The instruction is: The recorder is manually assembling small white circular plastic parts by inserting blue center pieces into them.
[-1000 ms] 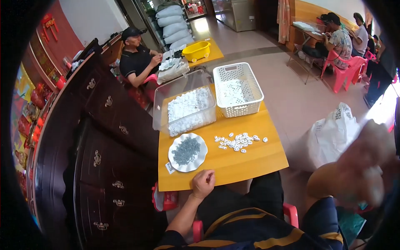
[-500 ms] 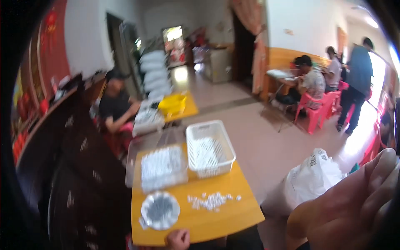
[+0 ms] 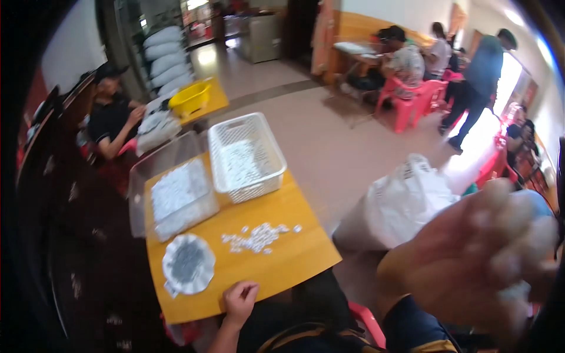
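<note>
My left hand (image 3: 241, 299) rests at the near edge of the yellow table (image 3: 282, 259), its fingers curled in, with nothing visible in them. My right hand (image 3: 465, 253) is raised large and close at the right, off the table; motion blur smears its fingers. Small white pieces (image 3: 262, 236) lie in a loose heap on the tabletop. To their left sits a pale, scalloped round dish (image 3: 207, 272) holding dark grey bits. Behind are a clear plastic bin (image 3: 139, 203) with many white pieces and a white slatted basket (image 3: 275, 154) with more inside.
A large white sack (image 3: 388, 206) stands on the floor right of the table. A seated person (image 3: 106, 117) works at a table with a yellow basin (image 3: 191, 101) at the far left. Stacked sacks (image 3: 168, 59) stand behind. Several people and pink chairs (image 3: 403, 100) are at the right.
The view has swung right and down, so the table and its containers sit further left and higher. More of my left hand and wrist shows. My right hand stays raised, now more blurred.
</note>
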A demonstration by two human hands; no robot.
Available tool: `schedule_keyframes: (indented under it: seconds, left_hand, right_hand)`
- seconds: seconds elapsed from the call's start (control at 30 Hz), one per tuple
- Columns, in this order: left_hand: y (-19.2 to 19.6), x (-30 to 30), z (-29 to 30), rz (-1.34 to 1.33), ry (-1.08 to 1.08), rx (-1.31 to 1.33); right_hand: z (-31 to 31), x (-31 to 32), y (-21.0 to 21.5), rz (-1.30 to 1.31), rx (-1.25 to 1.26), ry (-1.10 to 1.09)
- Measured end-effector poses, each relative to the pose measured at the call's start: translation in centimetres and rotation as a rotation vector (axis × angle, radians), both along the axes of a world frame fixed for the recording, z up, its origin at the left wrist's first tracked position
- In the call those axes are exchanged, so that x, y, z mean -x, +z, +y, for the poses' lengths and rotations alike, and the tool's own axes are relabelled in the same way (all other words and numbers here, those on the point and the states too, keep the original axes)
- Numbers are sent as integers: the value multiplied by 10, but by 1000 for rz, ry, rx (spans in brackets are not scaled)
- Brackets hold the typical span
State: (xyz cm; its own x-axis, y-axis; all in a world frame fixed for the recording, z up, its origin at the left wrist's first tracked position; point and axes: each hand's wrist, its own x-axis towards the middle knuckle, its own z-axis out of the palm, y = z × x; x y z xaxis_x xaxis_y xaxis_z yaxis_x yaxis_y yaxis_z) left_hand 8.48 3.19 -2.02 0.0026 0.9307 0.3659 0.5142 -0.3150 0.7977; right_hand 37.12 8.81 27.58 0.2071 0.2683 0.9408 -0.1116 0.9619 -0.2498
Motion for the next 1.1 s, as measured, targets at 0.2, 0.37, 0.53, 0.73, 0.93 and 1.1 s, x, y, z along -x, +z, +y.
schedule_keyframes:
  seconds: [0.2,0.37,0.53,0.73,0.93,1.1]
  left_hand:
    - [-1,-17,-7,-533,-20,300]
    - [17,-23,7,-601,-102,345]
    - [19,-21,8,-670,-45,404]
    - [11,-16,9,-616,-38,374]
    - [6,-28,14,-544,-62,335]
    - [-4,-25,16,-551,-103,333]
  right_hand:
    - [6,24,-97,-175,435,-240]
    - [-3,67,-232,-161,1251,337]
    - [-17,95,-290,-244,1225,301]
    - [-19,94,-285,-460,1173,258]
    - [-23,92,-289,-448,1144,234]
    - [-24,86,-286,-390,1255,356]
